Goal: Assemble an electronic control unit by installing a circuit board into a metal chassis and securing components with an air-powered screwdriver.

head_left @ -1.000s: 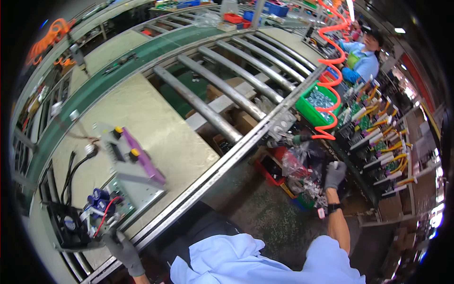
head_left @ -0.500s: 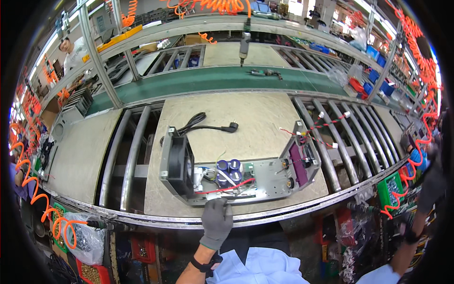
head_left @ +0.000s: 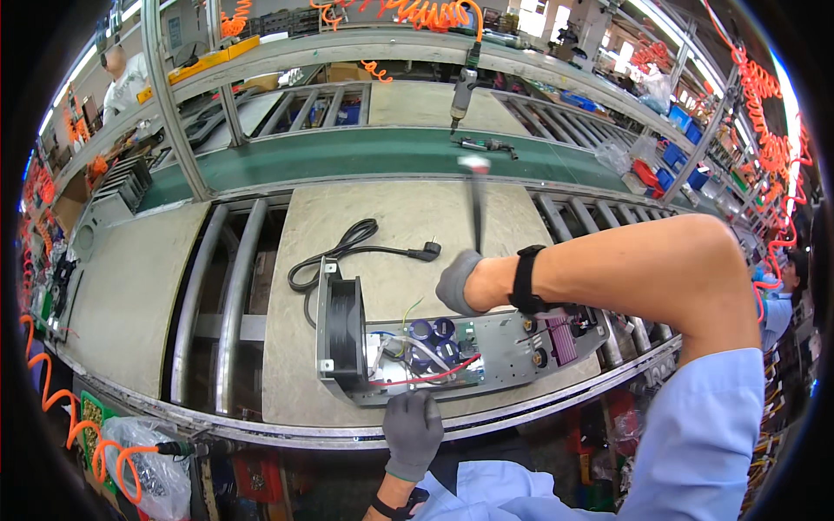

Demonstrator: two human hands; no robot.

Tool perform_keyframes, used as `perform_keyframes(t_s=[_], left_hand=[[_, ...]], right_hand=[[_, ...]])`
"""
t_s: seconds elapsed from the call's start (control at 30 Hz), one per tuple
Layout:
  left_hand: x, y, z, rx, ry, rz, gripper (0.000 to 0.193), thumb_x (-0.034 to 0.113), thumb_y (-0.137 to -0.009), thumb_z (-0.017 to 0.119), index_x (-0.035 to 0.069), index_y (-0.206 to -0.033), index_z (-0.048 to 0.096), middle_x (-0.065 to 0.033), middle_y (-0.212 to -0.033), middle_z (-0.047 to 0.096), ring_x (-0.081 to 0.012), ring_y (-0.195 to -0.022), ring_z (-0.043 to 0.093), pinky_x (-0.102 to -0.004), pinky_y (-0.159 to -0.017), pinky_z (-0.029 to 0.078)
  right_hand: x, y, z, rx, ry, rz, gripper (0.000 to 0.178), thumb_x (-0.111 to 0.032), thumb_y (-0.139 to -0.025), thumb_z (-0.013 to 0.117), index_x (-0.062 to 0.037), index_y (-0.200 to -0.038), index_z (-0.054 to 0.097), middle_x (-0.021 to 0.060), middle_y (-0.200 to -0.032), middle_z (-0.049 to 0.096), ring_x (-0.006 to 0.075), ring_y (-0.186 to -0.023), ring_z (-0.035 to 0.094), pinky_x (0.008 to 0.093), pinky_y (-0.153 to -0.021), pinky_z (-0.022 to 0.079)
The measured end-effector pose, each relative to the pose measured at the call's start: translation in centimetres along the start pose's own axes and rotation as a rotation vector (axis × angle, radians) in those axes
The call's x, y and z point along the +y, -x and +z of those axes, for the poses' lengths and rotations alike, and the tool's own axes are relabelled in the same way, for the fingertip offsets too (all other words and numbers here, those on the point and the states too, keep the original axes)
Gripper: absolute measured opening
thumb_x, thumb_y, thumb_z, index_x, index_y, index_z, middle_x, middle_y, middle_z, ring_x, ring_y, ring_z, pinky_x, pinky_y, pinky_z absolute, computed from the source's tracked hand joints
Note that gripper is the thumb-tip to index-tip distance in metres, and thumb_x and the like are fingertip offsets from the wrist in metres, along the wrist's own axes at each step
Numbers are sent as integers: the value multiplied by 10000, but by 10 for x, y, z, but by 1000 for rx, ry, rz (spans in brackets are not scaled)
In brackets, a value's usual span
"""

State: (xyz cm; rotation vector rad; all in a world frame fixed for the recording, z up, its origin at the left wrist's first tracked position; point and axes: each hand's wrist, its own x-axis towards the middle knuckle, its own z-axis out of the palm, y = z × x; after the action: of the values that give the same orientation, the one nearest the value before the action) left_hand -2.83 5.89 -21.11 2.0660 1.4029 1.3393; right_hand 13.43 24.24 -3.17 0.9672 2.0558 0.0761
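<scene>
A long metal chassis (head_left: 512,369) lies on the board in front of me, with a black fan (head_left: 346,321) at its left end and a purple part (head_left: 562,340) at its right. Between them are blue-topped capacitors (head_left: 421,329) and a red wire (head_left: 426,379). My grey-gloved left hand (head_left: 413,430) has its fingers curled against the chassis's near edge. Raised over the far side, my gloved right hand (head_left: 462,282) grips a dark-handled tool (head_left: 476,208) pointing away, its white-and-red end blurred by motion. A black power cord (head_left: 347,246) with a plug lies behind the fan.
Metal rollers (head_left: 234,304) flank the wooden board (head_left: 391,208). A hanging electric screwdriver (head_left: 464,91) points down over the green belt (head_left: 373,148), where another driver (head_left: 486,146) lies. A bagged bin of parts (head_left: 148,451) stands lower left. Other people work at the far left and right.
My right hand has come from the far right to above the chassis, now with the tool in it. The chassis appears slightly lower and turned in view. My left hand stays at its near edge.
</scene>
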Motion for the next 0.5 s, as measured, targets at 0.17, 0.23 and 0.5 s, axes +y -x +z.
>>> perform_keyframes(t_s=[0.17, 0.23, 0.5], left_hand=[[1, -1, -1, -6, 14, -1, 104, 49, -854, 689, 29, -949, 653, -152, -865, 612, -355, -803, 608, -465, -691, 507], [0, -1, -2, -38, 8, -3, 106, 35, -854, 688, 15, -950, 649, -155, -869, 612, -354, -801, 603, -458, -685, 501], [-3, 0, -1, -63, 25, 15, 117, 42, -861, 670, 5, -971, 658, -145, -859, 596, -328, -777, 587, -436, -671, 486]], right_hand=[[-4, -24, 26, -291, -446, 185, 377, -404, -805, 750, -79, -985, 814, 111, -978, 781, 310, -911, 747, 461, -774, 584], [-6, -21, 32, -240, -564, 200, 308, -308, -790, 723, -45, -927, 808, 133, -909, 776, 316, -838, 748, 461, -722, 578], [-6, -25, 45, -229, -665, 231, 218, -223, -792, 695, -35, -829, 797, 131, -826, 757, 299, -741, 732, 458, -644, 566]])
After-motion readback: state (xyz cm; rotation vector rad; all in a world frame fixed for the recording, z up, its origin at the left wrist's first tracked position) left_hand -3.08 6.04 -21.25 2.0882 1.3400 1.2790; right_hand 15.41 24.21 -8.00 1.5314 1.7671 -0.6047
